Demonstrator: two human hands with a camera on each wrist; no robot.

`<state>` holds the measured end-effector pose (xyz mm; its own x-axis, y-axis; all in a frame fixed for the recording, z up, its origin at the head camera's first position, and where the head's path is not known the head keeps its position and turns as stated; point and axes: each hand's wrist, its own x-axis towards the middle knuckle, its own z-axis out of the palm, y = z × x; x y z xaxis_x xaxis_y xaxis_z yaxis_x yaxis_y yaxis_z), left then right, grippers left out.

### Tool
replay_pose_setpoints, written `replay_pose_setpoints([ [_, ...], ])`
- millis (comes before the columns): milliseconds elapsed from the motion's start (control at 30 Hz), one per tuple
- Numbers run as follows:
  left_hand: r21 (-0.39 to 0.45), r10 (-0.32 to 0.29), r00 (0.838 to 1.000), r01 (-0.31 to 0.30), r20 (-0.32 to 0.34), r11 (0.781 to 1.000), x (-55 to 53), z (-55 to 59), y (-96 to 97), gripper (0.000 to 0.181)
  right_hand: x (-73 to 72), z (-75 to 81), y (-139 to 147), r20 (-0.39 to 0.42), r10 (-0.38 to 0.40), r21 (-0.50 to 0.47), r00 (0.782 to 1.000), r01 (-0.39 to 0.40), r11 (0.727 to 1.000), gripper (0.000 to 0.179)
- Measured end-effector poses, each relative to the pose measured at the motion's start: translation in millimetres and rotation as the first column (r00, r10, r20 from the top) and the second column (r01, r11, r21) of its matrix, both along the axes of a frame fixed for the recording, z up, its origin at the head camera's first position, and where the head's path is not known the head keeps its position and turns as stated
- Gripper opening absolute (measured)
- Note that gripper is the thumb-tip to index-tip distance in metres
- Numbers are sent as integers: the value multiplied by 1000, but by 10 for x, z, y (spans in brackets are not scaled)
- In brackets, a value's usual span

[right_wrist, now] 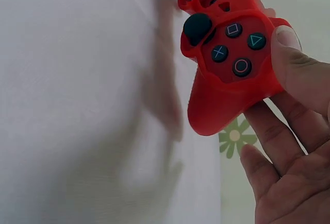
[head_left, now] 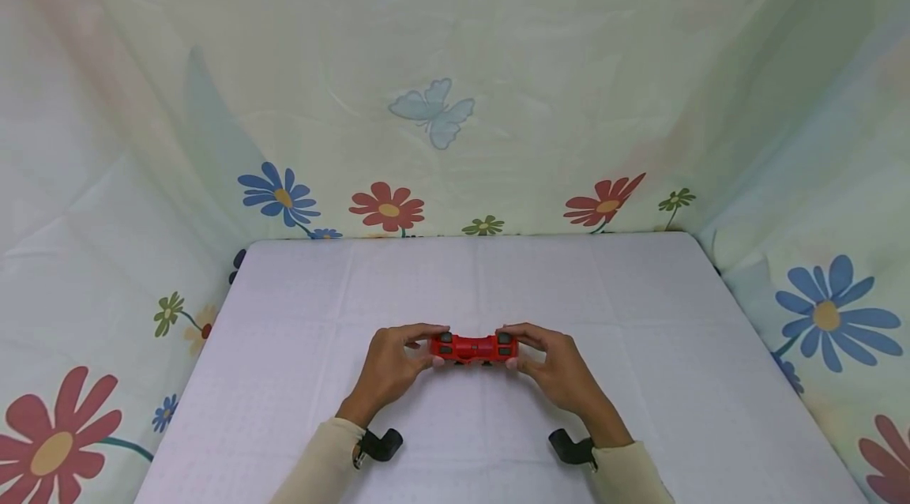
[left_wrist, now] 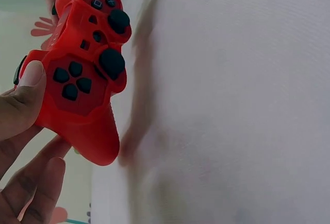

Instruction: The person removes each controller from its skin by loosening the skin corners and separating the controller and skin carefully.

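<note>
A red game controller [head_left: 474, 349] with black buttons and two black thumbsticks is held between both hands near the middle of the table. My left hand [head_left: 389, 366] pinches its left end, thumb on the near side and fingers on the far side. At the other end, my right hand [head_left: 558, 370] pinches it the same way. The left wrist view shows the controller's direction pad [left_wrist: 72, 81] beside the left thumb. In the right wrist view the symbol buttons [right_wrist: 238, 49] lie next to the right thumb. A shadow falls on the cloth beside the controller.
A white cloth [head_left: 284, 314] covers the table. Behind it and at both sides hangs a curtain [head_left: 498, 30] printed with flowers and butterflies. Black wrist camera mounts [head_left: 381, 445] sit at the cuffs of both pale sleeves.
</note>
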<state>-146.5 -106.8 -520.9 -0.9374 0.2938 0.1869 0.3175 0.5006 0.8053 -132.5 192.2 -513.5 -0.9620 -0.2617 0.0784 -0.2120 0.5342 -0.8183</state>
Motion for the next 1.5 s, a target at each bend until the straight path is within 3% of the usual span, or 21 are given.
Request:
replay_pose_setpoints([
  [267,-20,2,995,-4,-97,1000,33,-74,7,49,10,-72,4,-38,9,6,999,-8,1000,55],
  [567,-24,10,995,-12,-97,1000,59,-108,11,50,30,-131,18,-21,7,-12,1000,-7,1000,57],
  [1033,-153,-31,990,10,-136,988,100,-24,20,52,47,-135,35,0,11,1,1000,-11,1000,59],
  [1200,-204,-49,982,11,-184,979,81,-31,45,53,32,-107,49,6,18,0,1000,-18,1000,58],
  [1500,-236,-128,971,78,-204,969,58,25,162,58,3,-29,55,33,59,27,998,-60,998,55],
])
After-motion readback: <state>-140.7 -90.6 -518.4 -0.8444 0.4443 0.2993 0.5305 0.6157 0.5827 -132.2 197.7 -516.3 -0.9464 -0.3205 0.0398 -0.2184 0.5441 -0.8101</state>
